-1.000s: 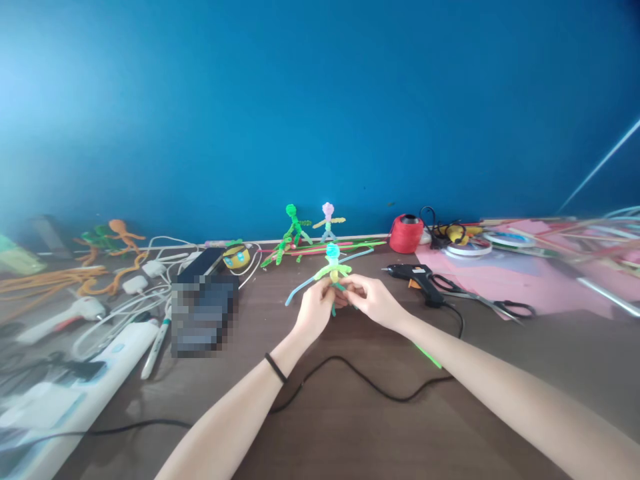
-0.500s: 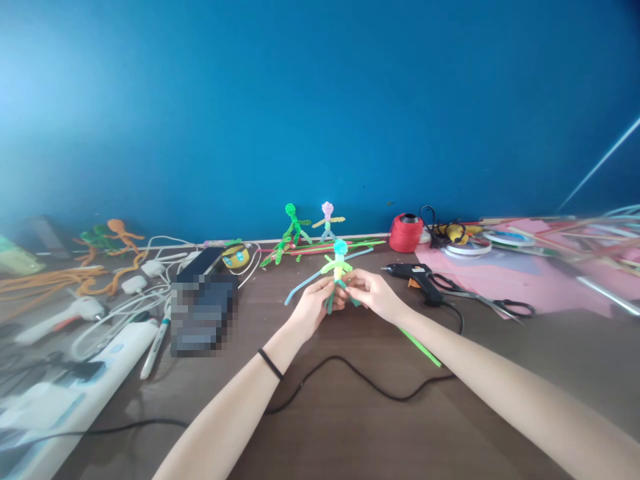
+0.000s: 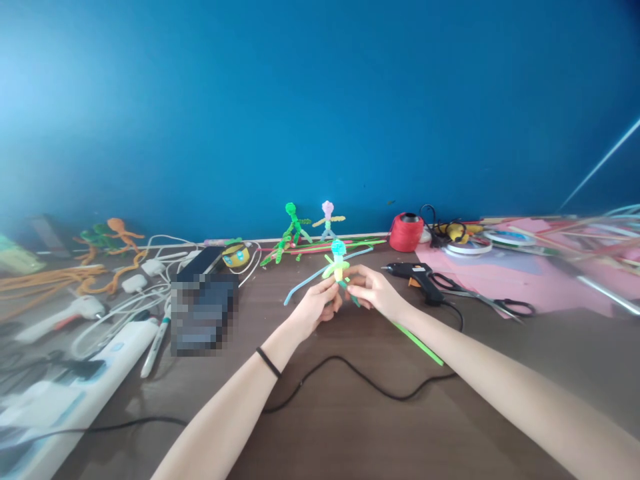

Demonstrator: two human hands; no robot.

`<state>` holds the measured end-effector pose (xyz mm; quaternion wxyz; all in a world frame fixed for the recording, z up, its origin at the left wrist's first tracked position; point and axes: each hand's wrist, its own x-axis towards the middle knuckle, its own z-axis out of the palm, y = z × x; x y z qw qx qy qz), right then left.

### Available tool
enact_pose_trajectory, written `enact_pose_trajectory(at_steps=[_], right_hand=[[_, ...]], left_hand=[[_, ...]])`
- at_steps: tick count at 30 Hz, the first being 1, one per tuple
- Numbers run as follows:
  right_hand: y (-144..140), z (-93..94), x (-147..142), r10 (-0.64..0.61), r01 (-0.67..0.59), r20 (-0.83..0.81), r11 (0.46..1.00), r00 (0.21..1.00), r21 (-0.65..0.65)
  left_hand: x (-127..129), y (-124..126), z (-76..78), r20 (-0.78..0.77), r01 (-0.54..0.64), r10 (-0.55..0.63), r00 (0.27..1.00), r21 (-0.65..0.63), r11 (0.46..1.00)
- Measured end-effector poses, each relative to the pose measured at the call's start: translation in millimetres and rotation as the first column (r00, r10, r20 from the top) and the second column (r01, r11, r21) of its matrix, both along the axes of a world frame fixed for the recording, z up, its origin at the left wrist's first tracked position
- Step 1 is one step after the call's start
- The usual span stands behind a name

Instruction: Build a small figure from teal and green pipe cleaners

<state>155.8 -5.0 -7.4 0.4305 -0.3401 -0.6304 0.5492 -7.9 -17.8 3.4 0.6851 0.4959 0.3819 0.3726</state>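
Observation:
A small pipe-cleaner figure (image 3: 339, 267) stands upright between my hands, with a turquoise head, light green arms, a yellow body and dark green legs. My left hand (image 3: 319, 298) pinches it low on its left side, its fingers covering one leg. From the other side my right hand (image 3: 373, 291) is closed on the lower body near the second leg. A light blue pipe cleaner (image 3: 303, 287) lies on the table behind the figure. Under my right forearm rests a bright green pipe cleaner (image 3: 420, 344).
Green (image 3: 291, 223) and pink-headed (image 3: 327, 217) pipe-cleaner figures stand by the wall. Right lie a red thread spool (image 3: 406, 233), black glue gun (image 3: 417, 277) and scissors (image 3: 480, 297). Left are a power strip (image 3: 115, 367) and white glue gun (image 3: 65, 320). A black cord (image 3: 360, 380) crosses in front.
The figure has shifted very slightly left in my hands, and my left fingers now cover the leg that showed before. Both hands keep their grip.

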Motion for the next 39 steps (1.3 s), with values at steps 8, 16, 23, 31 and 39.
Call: enact_pose_trajectory(at_steps=[8,16,23,31,39], right_hand=[[0,1.2,-1,-0.075,0.075,0.084,0.997,0.994,0.007],[-4,3.6,-2,-0.065,0.042,0.207,0.993,0.976,0.114],[0,-0.3,6,-0.493,0.292,0.474,0.851,0.730,0.436],[17,-5.4,18,-0.375,0.151,0.670,0.917,0.640,0.369],[14,35.9,42,0.060,-0.026,0.499,0.997,0.865,-0.074]], left_hand=[[1,-1,3.6,-0.079,0.020,-0.019,0.997,0.005,1.000],[3,2,-1.5,-0.065,-0.128,0.142,0.988,0.177,0.976],[-6,10,-9.0,0.139,-0.369,0.353,0.925,0.116,0.922],[-9,14,-12.2,0.190,-0.430,0.416,0.889,0.038,0.902],[-16,21,-7.8,0.182,-0.411,0.400,0.898,0.025,0.911]])
